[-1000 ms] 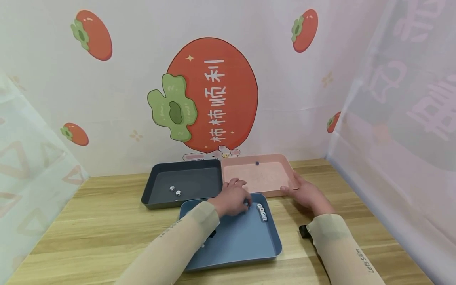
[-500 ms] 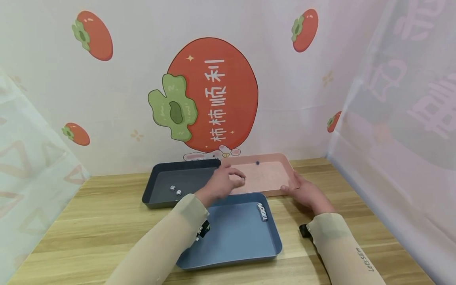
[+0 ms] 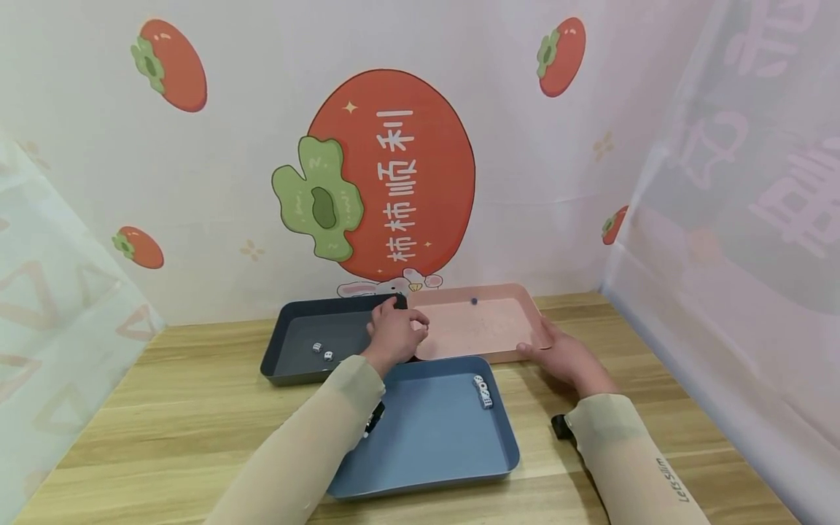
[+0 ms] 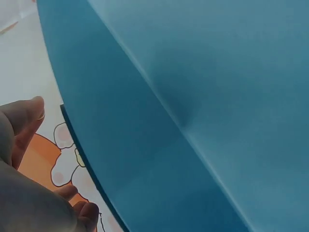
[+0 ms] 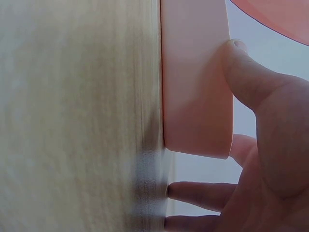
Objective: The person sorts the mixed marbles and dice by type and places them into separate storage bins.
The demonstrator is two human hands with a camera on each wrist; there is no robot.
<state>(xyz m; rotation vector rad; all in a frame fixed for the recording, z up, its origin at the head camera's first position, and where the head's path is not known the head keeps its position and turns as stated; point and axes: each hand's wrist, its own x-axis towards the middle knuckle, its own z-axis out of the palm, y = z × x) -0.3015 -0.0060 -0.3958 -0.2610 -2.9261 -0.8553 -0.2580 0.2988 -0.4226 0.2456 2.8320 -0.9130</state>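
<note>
My left hand [image 3: 396,333] is over the right end of the dark grey tray [image 3: 289,328], beside the pink tray. Its thumb and index finger pinch a small die [image 3: 421,327], mostly hidden by the fingertips. Two white dice [image 3: 318,347] with dark pips lie on the dark tray's floor. My right hand [image 3: 566,359] holds the near right corner of the pink tray [image 3: 485,328], with the thumb [image 5: 241,60] on the rim and the fingers under and beside the wall. A small dark die [image 3: 474,301] sits toward the back of the pink tray.
In front stands a blue tray [image 3: 433,445] with a short row of white dice [image 3: 483,391] along its right side. The trays stand close together on the wood-grain table [image 3: 164,408]. A printed cloth [image 3: 512,219] rises behind them.
My left hand has lifted out of the blue tray, passed over the pink tray's left part, and shifted left to the dark tray's edge. My right hand has stayed on the pink tray.
</note>
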